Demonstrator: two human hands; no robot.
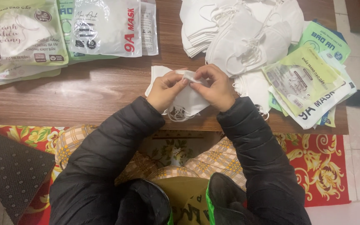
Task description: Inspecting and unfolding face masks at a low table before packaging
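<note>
The left hand (164, 89) and the right hand (215, 86) met over the near edge of the tabletop (84, 89), each pinched shut on the top edge of a small stack of white face masks (188, 102). The fingertips of both nearly touched at the middle of that edge. The stack lay flat on the wood under the hands, its ear loops spilling toward the person's lap. Just beyond the right hand stood a large loose pile of white masks (238, 33), some fanned, some heaped. Right of that pile lay overlapping green and clear empty packets (309, 79), reaching the tabletop's right end. At the far left lay filled mask packets (63, 29), well apart from the hands. Below the tabletop a red floral mat (317, 158) covered the floor.
</note>
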